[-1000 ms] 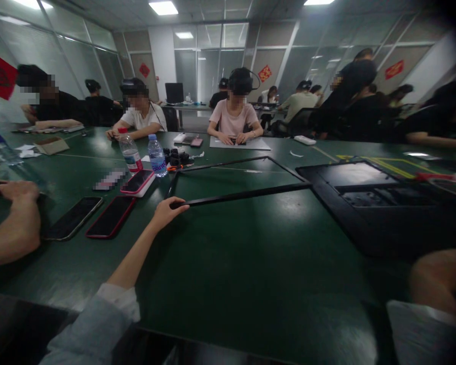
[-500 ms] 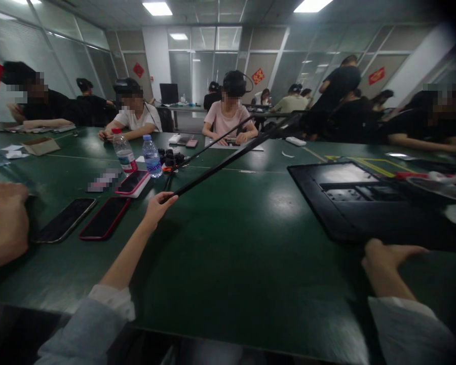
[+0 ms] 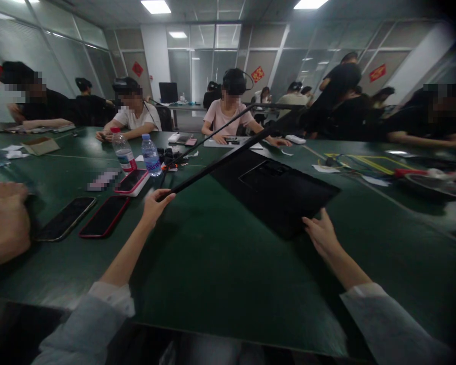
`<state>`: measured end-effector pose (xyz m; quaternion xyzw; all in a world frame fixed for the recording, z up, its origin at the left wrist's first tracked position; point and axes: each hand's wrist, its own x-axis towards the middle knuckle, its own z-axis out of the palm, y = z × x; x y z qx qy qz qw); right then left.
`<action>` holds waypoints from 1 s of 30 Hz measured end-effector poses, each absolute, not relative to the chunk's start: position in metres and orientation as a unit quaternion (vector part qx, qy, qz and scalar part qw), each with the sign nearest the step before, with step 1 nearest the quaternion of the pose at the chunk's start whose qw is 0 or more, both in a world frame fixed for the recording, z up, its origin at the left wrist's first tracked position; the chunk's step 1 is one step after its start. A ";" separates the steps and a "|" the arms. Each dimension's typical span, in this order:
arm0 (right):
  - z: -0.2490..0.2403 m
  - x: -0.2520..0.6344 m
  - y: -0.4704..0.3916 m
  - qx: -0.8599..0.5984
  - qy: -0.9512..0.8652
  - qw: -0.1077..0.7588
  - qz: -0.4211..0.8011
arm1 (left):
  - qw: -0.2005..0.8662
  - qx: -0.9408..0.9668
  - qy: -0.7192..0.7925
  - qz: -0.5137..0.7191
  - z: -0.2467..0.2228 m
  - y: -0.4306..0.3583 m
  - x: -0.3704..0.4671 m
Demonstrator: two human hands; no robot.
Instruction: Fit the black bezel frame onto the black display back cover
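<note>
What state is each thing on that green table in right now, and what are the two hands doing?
Left hand: closed on a corner of the thin black frame.
Thin black frame: tilted up off the table.
Right hand: open, fingers at the near corner of the black panel.
Black panel: flat on the table.
Two water bottles: upright, capped.
Two phones: flat, screens dark.
</note>
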<state>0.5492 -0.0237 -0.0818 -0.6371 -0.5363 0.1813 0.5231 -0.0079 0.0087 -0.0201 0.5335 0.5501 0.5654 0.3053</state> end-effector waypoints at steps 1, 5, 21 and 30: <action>-0.079 0.544 -0.018 -0.631 -0.522 0.525 0.233 | 0.298 0.536 0.552 0.565 -0.019 0.007 -0.007; -0.068 0.530 0.015 -0.589 -0.531 0.505 0.341 | 0.253 0.559 0.562 0.554 -0.012 0.003 -0.004; -0.068 0.525 0.149 -0.611 -0.623 0.472 0.129 | 0.030 0.678 0.576 0.456 -0.009 0.004 0.007; -0.081 0.546 0.171 -0.566 -0.501 0.563 0.334 | -0.047 0.732 0.552 0.395 -0.026 0.031 0.012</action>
